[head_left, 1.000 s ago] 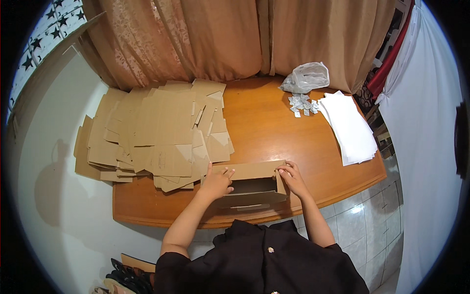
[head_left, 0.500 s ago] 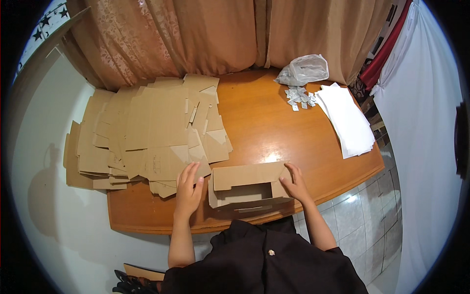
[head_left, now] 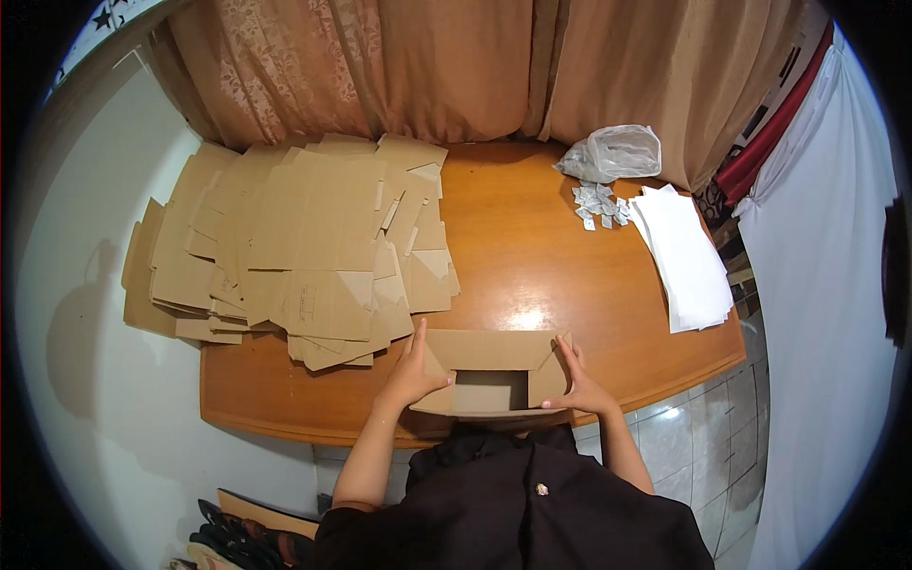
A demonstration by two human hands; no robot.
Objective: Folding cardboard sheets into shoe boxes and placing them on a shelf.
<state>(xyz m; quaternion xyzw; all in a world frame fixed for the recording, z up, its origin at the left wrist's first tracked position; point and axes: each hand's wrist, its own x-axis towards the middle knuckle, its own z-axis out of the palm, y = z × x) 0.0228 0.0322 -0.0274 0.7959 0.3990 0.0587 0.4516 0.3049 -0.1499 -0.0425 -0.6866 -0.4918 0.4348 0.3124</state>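
A brown cardboard box (head_left: 503, 350) stands at the front edge of the table, its top partly open and a gap showing the inside. Against its left end lies my left hand (head_left: 410, 378), fingers stretched up along the side and thumb on the left flap. My right hand (head_left: 583, 388) grips the opposite end, its thumb low by the right flap and its fingers at the upper corner. Between them the two end flaps are folded inward, and the broad far flap slopes up.
Flat cardboard blanks (head_left: 313, 218) lie in an overlapping pile on the left of the wooden table (head_left: 503, 247). At the back right sit a clear plastic bag (head_left: 622, 154), several small grey-white packets (head_left: 597, 201) and a stack of white paper sheets (head_left: 684, 261). Curtains hang behind.
My left hand has come in from beside the box to its left end, and the left flap is now folded in. My right thumb has moved lower. The whole view has shifted slightly.
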